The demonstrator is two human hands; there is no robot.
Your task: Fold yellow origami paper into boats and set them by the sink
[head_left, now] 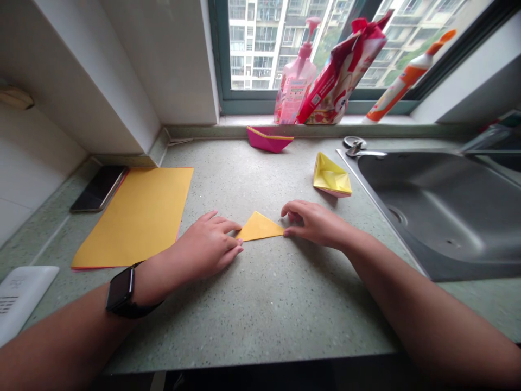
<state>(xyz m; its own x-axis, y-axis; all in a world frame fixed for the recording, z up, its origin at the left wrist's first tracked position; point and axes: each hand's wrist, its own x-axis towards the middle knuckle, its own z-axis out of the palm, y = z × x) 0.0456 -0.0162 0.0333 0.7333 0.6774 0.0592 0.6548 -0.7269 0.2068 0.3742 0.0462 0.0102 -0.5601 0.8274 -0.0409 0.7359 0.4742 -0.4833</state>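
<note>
Left hand (207, 245) is lying nearly flat, its fingers loosely spread and reaching the left corner of a folded yellow paper triangle (259, 228), with nothing gripped. Right hand (315, 222) is curling half closed at the opposite corner; whether it is pinching the paper, I cannot tell. The triangle is sitting between the 2 hands, its long edge running crosswise and its point aiming away from the person, with neither hand clearly nearer. It is resting on a speckled green stone countertop (260, 309). A yellow paper boat (331, 176) and a magenta paper boat (268, 139) are standing farther ahead, a yellow paper sheet (130, 217) is lying to the left, and a steel sink (439, 217) is filling the right side, below a window (260, 49) facing apartment towers.
</note>
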